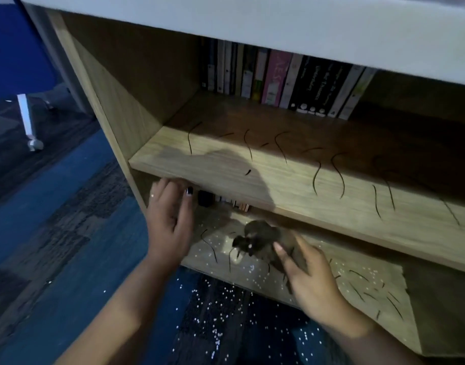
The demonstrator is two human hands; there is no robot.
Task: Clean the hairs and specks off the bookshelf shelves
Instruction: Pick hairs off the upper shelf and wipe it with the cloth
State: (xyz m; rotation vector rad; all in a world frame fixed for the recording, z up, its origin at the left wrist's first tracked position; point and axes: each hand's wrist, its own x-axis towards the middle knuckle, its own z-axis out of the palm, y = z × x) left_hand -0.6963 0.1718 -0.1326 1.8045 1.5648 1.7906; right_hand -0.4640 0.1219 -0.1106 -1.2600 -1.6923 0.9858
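A wooden bookshelf stands in front of me. Its middle shelf (278, 177) carries several long dark hairs (338, 175). The bottom shelf (363, 306) holds more hairs and many white specks (255, 270). My right hand (310, 283) grips a dark brown cloth (263, 241), bunched up and lying on the bottom shelf near its front edge. My left hand (170, 219) hovers at the shelf's left end with fingers relaxed and spread, its fingertips near the front edge of the middle shelf; it holds nothing.
A row of upright books (286, 80) fills the back of the middle shelf. More book tops (234, 204) show behind the bottom shelf. White specks (218, 312) are scattered on the blue carpet below. A chair leg with a castor (32, 138) stands at left.
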